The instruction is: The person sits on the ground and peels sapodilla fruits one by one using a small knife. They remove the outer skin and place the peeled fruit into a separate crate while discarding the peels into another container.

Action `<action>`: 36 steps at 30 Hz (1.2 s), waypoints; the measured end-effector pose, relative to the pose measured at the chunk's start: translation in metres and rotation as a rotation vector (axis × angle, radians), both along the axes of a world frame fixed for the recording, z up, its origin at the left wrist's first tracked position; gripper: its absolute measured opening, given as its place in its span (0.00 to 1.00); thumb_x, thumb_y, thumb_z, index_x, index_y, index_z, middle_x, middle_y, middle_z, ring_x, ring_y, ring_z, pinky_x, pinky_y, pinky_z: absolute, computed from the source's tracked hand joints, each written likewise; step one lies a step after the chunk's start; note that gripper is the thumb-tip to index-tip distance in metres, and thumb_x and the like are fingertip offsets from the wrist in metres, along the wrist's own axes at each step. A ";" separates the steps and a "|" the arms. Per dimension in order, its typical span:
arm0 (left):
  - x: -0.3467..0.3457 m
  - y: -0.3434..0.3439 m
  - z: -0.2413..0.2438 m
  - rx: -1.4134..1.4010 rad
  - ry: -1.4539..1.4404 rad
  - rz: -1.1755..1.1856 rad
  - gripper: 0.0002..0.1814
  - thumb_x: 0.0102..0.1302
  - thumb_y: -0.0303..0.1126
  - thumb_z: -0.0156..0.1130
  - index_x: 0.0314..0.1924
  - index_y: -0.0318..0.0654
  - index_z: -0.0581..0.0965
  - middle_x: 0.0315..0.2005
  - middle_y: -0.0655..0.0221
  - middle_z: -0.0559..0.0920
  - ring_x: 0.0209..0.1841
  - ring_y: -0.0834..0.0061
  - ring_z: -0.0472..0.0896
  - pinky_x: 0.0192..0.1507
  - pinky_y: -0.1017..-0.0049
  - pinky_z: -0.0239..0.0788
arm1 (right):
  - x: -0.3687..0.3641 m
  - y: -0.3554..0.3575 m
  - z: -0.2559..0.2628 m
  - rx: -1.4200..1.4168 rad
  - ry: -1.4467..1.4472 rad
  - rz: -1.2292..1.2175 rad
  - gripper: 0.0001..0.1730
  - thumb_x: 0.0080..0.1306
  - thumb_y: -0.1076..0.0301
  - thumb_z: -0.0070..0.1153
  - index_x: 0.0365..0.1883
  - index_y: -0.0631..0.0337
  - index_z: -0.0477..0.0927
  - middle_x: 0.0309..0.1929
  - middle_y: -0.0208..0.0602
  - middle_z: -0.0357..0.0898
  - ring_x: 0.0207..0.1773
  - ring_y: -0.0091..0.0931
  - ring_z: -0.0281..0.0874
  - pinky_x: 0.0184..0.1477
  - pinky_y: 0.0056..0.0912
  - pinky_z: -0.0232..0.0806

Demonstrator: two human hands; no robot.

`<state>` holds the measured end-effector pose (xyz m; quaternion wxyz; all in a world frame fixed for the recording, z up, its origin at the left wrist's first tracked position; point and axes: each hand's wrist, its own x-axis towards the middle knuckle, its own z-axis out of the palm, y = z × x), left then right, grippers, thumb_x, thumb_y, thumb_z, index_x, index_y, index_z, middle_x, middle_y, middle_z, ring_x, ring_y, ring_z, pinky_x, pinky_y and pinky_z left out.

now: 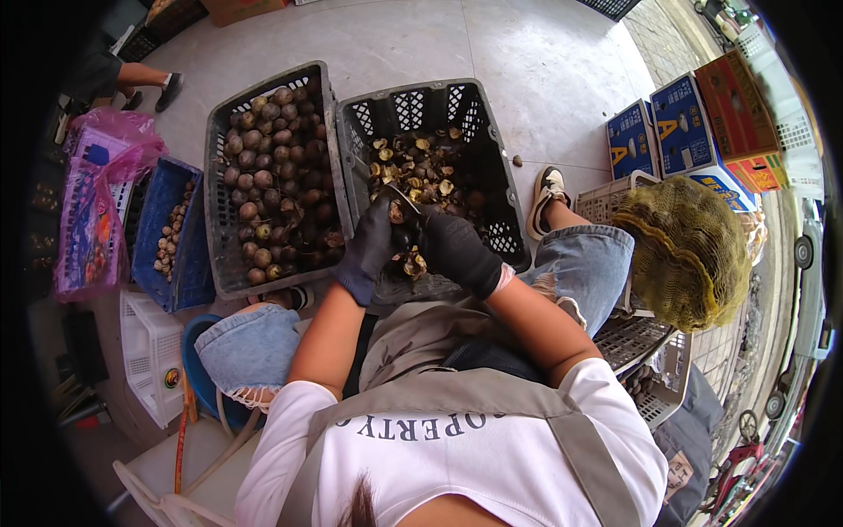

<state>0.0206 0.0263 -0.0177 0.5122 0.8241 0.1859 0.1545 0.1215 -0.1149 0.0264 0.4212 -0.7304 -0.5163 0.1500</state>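
My left hand [369, 238], in a dark knit glove, grips a round brown fruit [396, 212] over the front of a black plastic crate [490, 132]. My right hand [454, 247], gloved in black, holds a metal blade [403, 197] whose edge meets the fruit; its handle is hidden in the glove. Opened husks [418, 168], yellowish inside, lie in the black crate below both hands. To the left, touching that crate, another dark crate [214, 197] holds many whole round brown-purple fruits [270, 158].
A blue crate [148, 257] with small tan nut-like pieces [170, 240] stands at left, beside a pink plastic bag [118, 132]. At right are a yellow mesh sack [685, 253] and stacked cardboard boxes [685, 125]. Another person's leg [148, 76] shows at upper left.
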 end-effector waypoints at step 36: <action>0.014 -0.018 0.030 0.102 -0.018 0.187 0.19 0.65 0.19 0.48 0.57 0.30 0.66 0.50 0.53 0.76 0.52 0.64 0.76 0.54 0.72 0.69 | 0.019 0.002 -0.009 0.090 0.048 -0.125 0.07 0.63 0.67 0.52 0.35 0.62 0.73 0.23 0.54 0.73 0.27 0.49 0.73 0.27 0.49 0.64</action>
